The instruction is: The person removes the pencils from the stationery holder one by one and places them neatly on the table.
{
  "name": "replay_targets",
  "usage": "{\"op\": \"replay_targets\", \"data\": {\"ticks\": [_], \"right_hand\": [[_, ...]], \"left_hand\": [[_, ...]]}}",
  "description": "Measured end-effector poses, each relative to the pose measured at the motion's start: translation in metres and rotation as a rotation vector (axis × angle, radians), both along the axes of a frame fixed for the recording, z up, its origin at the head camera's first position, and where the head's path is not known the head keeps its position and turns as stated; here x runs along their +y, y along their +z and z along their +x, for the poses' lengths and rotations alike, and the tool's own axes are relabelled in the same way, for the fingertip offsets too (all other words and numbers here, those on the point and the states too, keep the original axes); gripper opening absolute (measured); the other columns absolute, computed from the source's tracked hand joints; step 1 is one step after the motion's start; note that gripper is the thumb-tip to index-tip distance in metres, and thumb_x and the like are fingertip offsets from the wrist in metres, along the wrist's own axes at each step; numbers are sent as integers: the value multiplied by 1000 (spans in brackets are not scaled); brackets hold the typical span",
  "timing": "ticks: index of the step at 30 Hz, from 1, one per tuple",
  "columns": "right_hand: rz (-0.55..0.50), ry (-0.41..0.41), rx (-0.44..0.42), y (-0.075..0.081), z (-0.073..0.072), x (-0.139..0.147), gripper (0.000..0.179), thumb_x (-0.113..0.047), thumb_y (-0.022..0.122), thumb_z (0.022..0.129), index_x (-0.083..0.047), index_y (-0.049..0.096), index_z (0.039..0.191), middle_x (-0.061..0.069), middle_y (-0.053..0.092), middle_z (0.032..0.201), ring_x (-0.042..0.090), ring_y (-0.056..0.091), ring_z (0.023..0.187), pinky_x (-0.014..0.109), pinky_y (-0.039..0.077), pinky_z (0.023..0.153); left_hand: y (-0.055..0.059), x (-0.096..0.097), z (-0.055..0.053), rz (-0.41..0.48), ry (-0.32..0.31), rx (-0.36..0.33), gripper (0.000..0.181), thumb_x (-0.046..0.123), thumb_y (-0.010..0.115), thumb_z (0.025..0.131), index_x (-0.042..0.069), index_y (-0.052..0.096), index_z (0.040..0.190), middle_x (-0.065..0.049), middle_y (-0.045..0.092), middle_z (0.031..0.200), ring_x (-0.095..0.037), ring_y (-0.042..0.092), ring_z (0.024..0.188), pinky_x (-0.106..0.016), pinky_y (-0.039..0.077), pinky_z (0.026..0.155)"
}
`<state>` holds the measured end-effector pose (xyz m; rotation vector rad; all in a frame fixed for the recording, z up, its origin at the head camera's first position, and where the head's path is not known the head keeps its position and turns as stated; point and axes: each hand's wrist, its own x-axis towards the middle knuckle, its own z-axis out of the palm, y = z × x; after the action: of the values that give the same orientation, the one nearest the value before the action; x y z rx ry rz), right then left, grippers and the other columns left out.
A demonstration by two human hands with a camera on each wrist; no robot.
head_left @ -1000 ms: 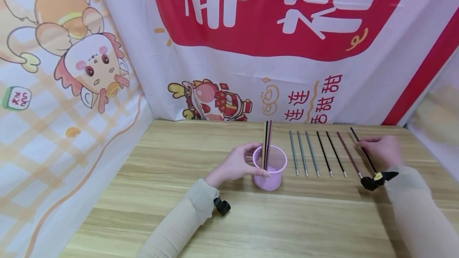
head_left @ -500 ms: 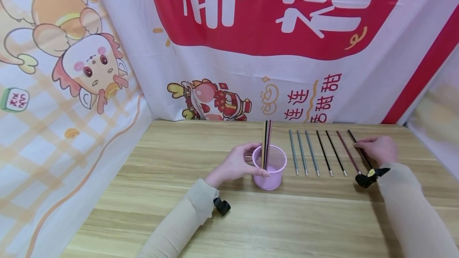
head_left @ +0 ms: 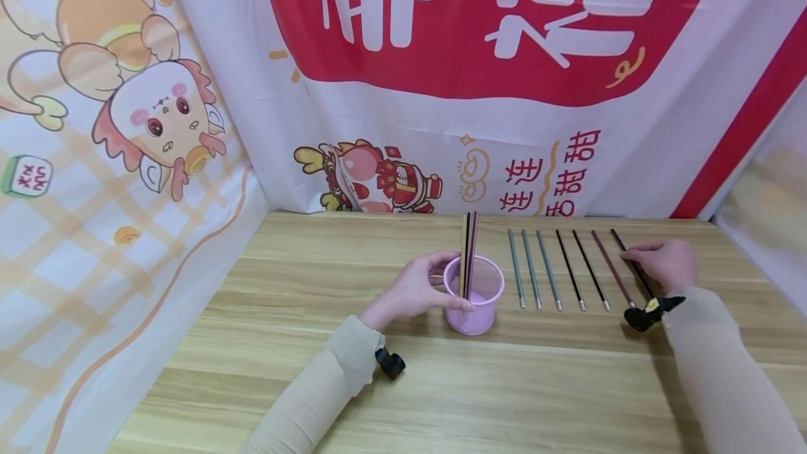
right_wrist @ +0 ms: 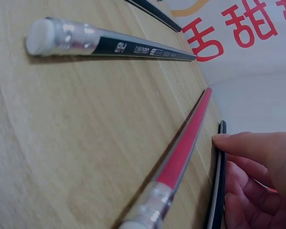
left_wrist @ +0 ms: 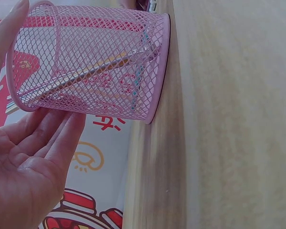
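My left hand (head_left: 412,287) holds a pink mesh pencil cup (head_left: 476,319), thumb on the near side and fingers on the far side of its rim. The cup stands upright on the wooden table. Several pencils (head_left: 470,244), tan, black and dark red, lean inside it. At the right end of a row of pencils, my right hand (head_left: 670,265) pinches a black pencil (right_wrist: 219,176) lying at a slant. Its lower end is hidden by the wrist camera in the head view. Just left of it lies a dark red pencil (head_left: 610,264) with a metal-banded eraser end.
Three grey-blue pencils (head_left: 531,268) and two black pencils (head_left: 570,270) lie spaced out between the cup and the dark red pencil, erasers toward me. A printed cloth (head_left: 391,111) hangs along the table's back edge, and another patterned cloth (head_left: 208,223) closes the left side.
Over the first half second, my right hand moved slightly left with the black pencil, bringing it closer to the dark red one. Since then it has stayed put. My left hand and the cup are still.
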<state>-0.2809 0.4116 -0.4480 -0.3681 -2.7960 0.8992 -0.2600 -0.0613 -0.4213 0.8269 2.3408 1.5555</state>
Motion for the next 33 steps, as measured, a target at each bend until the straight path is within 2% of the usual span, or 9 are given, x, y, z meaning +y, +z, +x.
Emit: {"op": "replay_targets", "data": {"ticks": [5, 8, 11, 14, 20, 24, 28, 30, 33], "right_hand": [[-57, -17, -1, 1, 2, -2, 47, -39, 74, 93, 3, 74, 115, 26, 68, 117, 45, 56, 113, 41, 44, 84], [-128, -37, -9, 4, 3, -2, 55, -43, 73, 93, 5, 71, 120, 20, 74, 104, 26, 65, 94, 30, 47, 75], [-203, -53, -26, 12, 5, -5, 66, -52, 72, 91, 5, 68, 126, 11, 76, 98, 10, 64, 79, 23, 50, 66], [-264, -58, -20, 24, 6, -11, 74, -59, 70, 89, 3, 66, 131, 12, 73, 108, 8, 63, 80, 23, 54, 65], [-269, -52, 88, 57, 5, -29, 82, -65, 69, 86, -1, 62, 138, 17, 63, 128, 8, 60, 90, 18, 52, 67], [-295, -67, 102, 83, 7, -42, 88, -71, 67, 83, -7, 59, 143, 16, 61, 135, 20, 55, 109, 26, 49, 78], [-312, -43, 93, 104, 14, -57, 91, -74, 65, 81, -13, 56, 147, 17, 56, 143, 32, 47, 128, 48, 47, 96], [-322, -26, 94, 112, 18, -67, 90, -75, 65, 81, -15, 56, 147, 17, 55, 145, 35, 44, 132, 57, 42, 102], [-340, -8, 95, 123, 25, -82, 88, -74, 66, 80, -18, 56, 148, 15, 55, 146, 36, 43, 134, 62, 39, 106]], "left_hand": [[0, 0, 1, -3, 6, -2, 87, 19, 97, 69, 8, 54, 144, 1, 65, 130, -13, 62, 115, -28, 50, 100], [0, 1, 0, 3, 6, -3, 87, 19, 96, 69, 8, 54, 144, 0, 65, 130, -13, 62, 115, -28, 50, 100], [1, 1, 0, 11, 2, -8, 86, 18, 96, 70, 8, 54, 144, 0, 65, 130, -13, 63, 115, -28, 50, 100], [1, 1, 1, 19, -1, -16, 86, 17, 96, 70, 8, 54, 144, 1, 65, 130, -14, 63, 115, -27, 50, 100], [0, 1, 0, 15, 0, -17, 87, 18, 96, 69, 8, 53, 145, 1, 65, 130, -14, 62, 116, -27, 50, 100], [1, 1, 0, 10, 1, -13, 88, 18, 96, 70, 9, 53, 145, 1, 65, 130, -13, 62, 116, -27, 50, 100], [2, 0, 0, 10, 0, -9, 87, 18, 96, 70, 8, 54, 145, 1, 65, 130, -13, 62, 115, -27, 50, 100], [2, 0, 0, 10, -2, -8, 87, 18, 96, 70, 8, 54, 145, 1, 65, 130, -14, 62, 115, -27, 50, 100], [2, 0, 0, 9, -3, -9, 86, 19, 96, 70, 8, 54, 145, 1, 64, 130, -14, 62, 116, -27, 50, 100]]}}
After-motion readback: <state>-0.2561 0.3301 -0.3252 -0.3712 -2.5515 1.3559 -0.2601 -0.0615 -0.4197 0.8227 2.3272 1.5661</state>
